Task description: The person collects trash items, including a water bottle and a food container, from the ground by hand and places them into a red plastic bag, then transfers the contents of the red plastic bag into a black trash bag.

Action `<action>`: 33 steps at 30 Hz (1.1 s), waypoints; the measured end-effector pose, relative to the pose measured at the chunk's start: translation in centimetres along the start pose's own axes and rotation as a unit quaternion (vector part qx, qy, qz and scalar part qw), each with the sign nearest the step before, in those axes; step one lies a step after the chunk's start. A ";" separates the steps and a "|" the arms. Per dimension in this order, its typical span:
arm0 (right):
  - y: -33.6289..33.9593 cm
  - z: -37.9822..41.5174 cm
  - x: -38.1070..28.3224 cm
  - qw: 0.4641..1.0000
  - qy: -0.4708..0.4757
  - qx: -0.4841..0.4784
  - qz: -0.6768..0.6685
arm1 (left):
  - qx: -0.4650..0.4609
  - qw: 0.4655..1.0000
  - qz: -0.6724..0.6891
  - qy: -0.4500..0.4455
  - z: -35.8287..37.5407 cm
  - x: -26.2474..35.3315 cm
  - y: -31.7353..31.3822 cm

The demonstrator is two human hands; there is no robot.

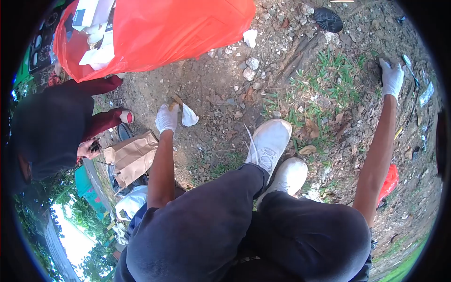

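My left hand (167, 118), in a white glove, is closed with its fingers pinched at a brown leaf-like piece (177, 100) and a white scrap (189, 115), which hangs beside the fingertips just over the dirt. Far to the right, my right hand (392, 79), also gloved in white, reaches down to the littered ground with thumb and fingers apart. A dark piece (381, 69) lies against its fingers; I cannot make out its kind. Close by that hand are a spoon-like item (407, 60) and a clear plastic scrap (426, 94).
A large red plastic bag (183, 30) full of boxes and paper stands at the upper left. Another person (51, 127) bends at the left, near a brown paper bag (134, 157). A black round object (328, 19), stones, grass (336, 77) and a red plastic piece (389, 182) lie around my shoes (270, 143).
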State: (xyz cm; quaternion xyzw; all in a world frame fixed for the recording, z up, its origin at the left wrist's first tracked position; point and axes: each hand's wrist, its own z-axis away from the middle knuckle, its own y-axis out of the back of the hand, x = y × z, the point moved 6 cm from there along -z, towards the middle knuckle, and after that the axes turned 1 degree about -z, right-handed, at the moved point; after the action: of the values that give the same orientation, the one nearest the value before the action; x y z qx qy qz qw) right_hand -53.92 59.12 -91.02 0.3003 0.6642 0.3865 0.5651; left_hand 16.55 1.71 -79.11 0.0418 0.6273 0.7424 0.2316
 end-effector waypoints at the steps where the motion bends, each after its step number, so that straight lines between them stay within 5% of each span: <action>1: -0.1 0.0 0.9 1.000 -0.026 0.008 -0.009 | -0.001 1.000 -0.002 0.015 -0.1 -0.3 0.0; 4: 1.5 1.4 -0.9 0.999 0.015 0.034 0.010 | 0.056 0.997 0.012 0.055 -1.3 -2.7 -1.0; 6: 1.4 1.8 -0.4 0.996 0.001 0.017 -0.092 | 0.161 0.973 0.158 0.053 -0.7 -0.1 2.0; 9: 1.0 2.2 0.7 0.981 0.015 -0.021 -0.192 | 0.219 0.922 0.311 -0.075 0.1 7.1 4.9; 12: 1.6 3.8 -0.5 0.970 0.019 -0.055 -0.236 | 0.170 0.873 0.427 -0.164 3.0 16.5 7.8; 14: 1.5 4.2 -1.8 0.960 0.019 -0.066 -0.273 | 0.173 0.852 0.391 -0.303 6.2 22.6 10.0; 16: 1.8 5.3 -1.6 0.943 -0.089 -0.099 -0.305 | 0.099 0.849 0.355 -0.379 9.5 27.8 12.3; 19: 7.0 8.8 -8.7 0.968 -0.017 -0.016 -0.249 | 0.035 0.783 0.403 -0.473 13.3 33.5 13.9; 20: 7.4 10.0 -9.9 0.948 -0.084 -0.057 -0.301 | 0.008 0.775 0.399 -0.491 14.3 35.0 14.3; 22: 9.4 11.9 -13.3 0.962 0.062 -0.003 -0.265 | 0.005 0.746 0.396 -0.536 15.7 37.2 15.3; 28: 6.3 21.0 -24.2 0.819 0.061 -0.222 -0.526 | -0.152 0.742 0.501 -0.419 15.4 39.8 13.9; 30: 5.7 23.8 -26.4 0.845 0.146 -0.206 -0.472 | -0.218 0.730 0.484 -0.430 14.9 39.4 12.2; 33: 4.5 26.9 -26.8 0.840 0.122 -0.210 -0.485 | -0.237 0.742 0.511 -0.363 14.6 37.7 10.4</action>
State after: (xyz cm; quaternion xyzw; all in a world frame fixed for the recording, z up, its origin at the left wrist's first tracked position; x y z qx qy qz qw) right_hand -22.80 43.77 -75.01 -0.2352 0.6914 0.2267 0.6444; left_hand -14.85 28.87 -74.78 0.5663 0.1841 0.8028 0.0304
